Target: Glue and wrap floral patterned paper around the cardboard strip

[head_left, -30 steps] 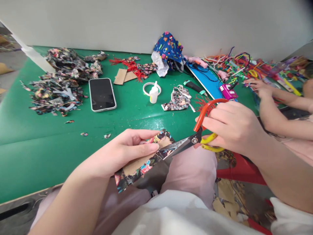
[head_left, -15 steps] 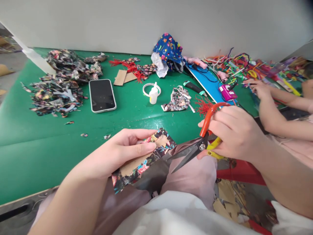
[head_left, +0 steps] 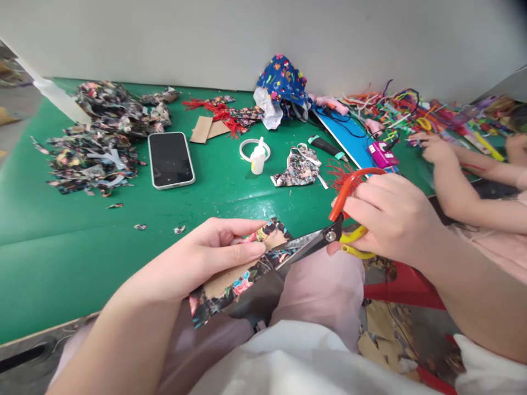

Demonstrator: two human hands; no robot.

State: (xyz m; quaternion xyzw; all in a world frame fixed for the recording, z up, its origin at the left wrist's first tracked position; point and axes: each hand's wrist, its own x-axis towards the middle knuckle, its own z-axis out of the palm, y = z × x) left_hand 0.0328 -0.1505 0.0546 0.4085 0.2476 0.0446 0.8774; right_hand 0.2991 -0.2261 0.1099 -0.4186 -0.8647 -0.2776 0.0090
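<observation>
Pinching floral card (head_left: 242,274), left hand (head_left: 214,255); right hand (head_left: 391,216) squeezes scissors (head_left: 329,233).

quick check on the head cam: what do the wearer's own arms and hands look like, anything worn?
Both forearms are bare right up to the frame edge: no sleeves in view. The left hand and the right hand wear no gloves, and no rings, watch or bracelets show. Nails are short and look unpainted. No markings or tape visible. A white garment shows at the bottom edge, below the arms.
</observation>
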